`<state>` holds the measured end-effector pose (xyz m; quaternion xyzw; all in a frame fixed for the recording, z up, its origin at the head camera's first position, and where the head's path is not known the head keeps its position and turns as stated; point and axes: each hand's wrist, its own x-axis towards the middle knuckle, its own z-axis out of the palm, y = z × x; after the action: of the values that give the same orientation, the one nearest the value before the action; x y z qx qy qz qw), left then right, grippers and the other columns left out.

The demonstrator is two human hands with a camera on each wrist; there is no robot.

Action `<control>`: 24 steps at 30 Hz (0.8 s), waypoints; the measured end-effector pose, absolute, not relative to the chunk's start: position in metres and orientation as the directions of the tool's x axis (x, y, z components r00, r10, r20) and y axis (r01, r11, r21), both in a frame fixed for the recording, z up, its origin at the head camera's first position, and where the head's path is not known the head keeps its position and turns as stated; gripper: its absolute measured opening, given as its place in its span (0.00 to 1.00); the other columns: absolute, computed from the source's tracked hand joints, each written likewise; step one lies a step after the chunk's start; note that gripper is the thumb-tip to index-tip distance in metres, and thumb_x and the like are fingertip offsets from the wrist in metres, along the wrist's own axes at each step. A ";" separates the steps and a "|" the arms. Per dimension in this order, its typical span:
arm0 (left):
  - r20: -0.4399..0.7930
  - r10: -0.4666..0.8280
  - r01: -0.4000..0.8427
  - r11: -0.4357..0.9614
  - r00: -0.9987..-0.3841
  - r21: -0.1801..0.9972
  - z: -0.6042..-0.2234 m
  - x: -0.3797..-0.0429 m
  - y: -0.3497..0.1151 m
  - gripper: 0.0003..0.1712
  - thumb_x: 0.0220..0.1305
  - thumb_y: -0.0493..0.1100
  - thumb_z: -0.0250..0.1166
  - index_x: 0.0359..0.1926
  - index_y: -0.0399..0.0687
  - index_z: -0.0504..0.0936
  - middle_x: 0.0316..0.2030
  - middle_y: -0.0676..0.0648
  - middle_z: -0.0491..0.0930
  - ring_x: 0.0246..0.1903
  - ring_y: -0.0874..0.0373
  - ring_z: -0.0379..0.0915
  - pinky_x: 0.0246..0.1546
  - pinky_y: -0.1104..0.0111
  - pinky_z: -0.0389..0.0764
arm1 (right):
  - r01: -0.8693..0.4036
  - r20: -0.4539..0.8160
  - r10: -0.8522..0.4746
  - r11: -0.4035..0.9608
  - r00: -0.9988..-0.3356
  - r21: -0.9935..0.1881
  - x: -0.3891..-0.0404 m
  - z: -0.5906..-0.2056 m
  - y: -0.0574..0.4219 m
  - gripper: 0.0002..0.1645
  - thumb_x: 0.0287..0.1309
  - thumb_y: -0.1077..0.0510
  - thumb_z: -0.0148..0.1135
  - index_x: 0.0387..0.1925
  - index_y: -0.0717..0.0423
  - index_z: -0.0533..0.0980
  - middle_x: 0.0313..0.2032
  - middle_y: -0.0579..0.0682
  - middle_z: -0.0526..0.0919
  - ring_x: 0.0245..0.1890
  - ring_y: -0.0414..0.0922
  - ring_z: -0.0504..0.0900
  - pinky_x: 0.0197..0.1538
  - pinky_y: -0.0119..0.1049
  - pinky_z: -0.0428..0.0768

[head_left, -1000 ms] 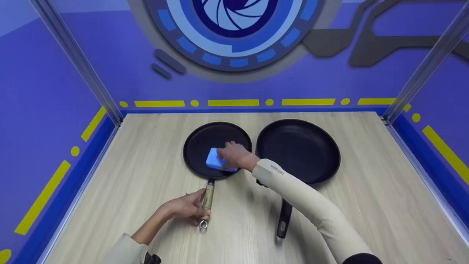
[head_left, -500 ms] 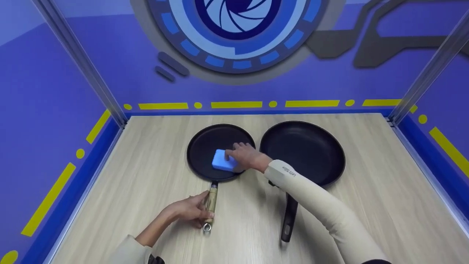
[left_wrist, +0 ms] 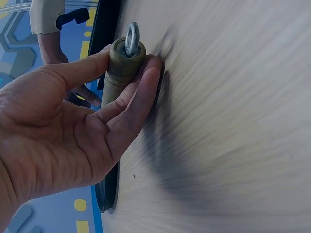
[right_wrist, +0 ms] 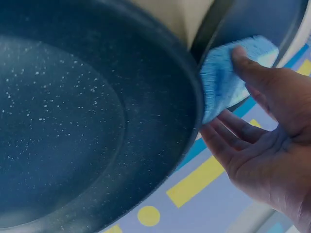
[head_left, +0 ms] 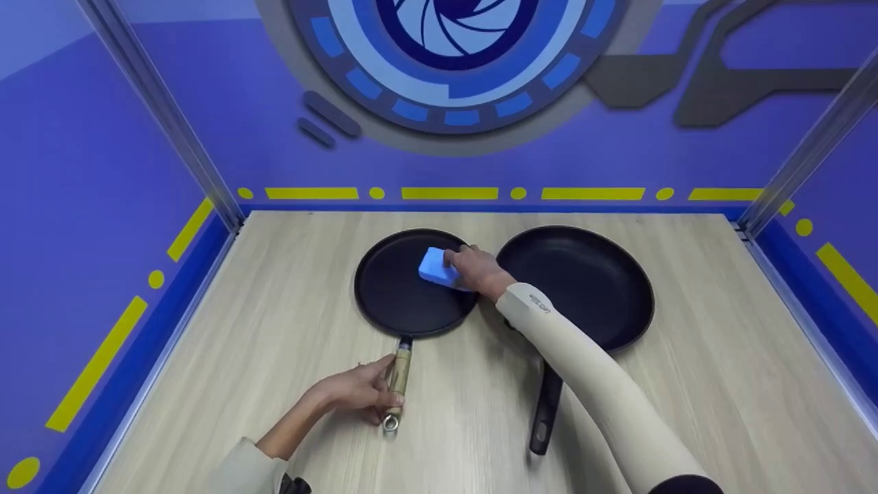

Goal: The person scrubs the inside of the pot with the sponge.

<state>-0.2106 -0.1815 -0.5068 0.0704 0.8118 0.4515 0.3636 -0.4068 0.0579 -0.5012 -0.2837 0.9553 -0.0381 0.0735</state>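
Observation:
A flat black pan (head_left: 391,288) with a low rim lies on the table, its wooden handle (head_left: 400,370) toward the person. My left hand (head_left: 357,391) pinches that handle between thumb and fingers, near the metal hanging ring (left_wrist: 132,39) at its end. Over the right part of the same pan, my right hand (head_left: 477,269) grips a light blue sponge (head_left: 437,267). In the right wrist view, thumb and fingers hold the sponge (right_wrist: 221,73) from opposite sides, right by the rim of a deeper black frying pan (right_wrist: 112,107).
The deeper frying pan (head_left: 583,288) stands close on the right, its black handle (head_left: 545,418) pointing toward the person and the right forearm (head_left: 597,377) crossing above it. Blue-purple walls (head_left: 171,103) enclose the wooden table (head_left: 288,288) at the back and sides.
My right hand has moved the sponge from the near part of the flat pan toward its far right side. The left hand keeps its hold on the handle. The head view has shifted slightly.

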 end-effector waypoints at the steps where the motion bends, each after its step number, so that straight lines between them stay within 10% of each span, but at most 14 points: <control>1: -0.526 0.446 -0.214 0.580 -0.724 0.786 -0.507 -0.211 -0.181 0.55 0.70 0.41 0.66 0.79 0.28 0.36 0.31 0.45 0.85 0.24 0.61 0.79 0.29 0.66 0.88 | -0.524 -0.108 -0.534 0.845 -0.838 -0.110 -0.408 -0.503 0.058 0.24 0.63 0.58 0.70 0.60 0.54 0.75 0.55 0.64 0.80 0.58 0.61 0.79 0.57 0.55 0.84; 11: -0.530 0.442 -0.205 0.596 -0.723 0.777 -0.508 -0.212 -0.178 0.55 0.70 0.42 0.67 0.80 0.31 0.38 0.28 0.48 0.84 0.24 0.62 0.78 0.30 0.68 0.85 | -0.361 -0.045 -0.364 0.931 -0.930 -0.058 -0.416 -0.517 0.047 0.31 0.70 0.48 0.63 0.69 0.53 0.68 0.57 0.68 0.78 0.58 0.63 0.78 0.61 0.54 0.81; 24: -0.531 0.385 -0.177 0.660 -0.755 0.730 -0.506 -0.213 -0.179 0.54 0.68 0.43 0.69 0.79 0.30 0.43 0.29 0.48 0.84 0.26 0.60 0.78 0.32 0.70 0.80 | -0.425 -0.231 -0.425 0.904 -0.875 -0.052 -0.368 -0.493 0.029 0.49 0.56 0.40 0.74 0.71 0.59 0.65 0.54 0.66 0.82 0.55 0.59 0.83 0.57 0.50 0.85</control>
<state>-0.2126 -0.1788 -0.5059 0.0616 0.8433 0.4076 0.3448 -0.3684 0.0288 -0.4933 -0.2193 0.9684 -0.0001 0.1191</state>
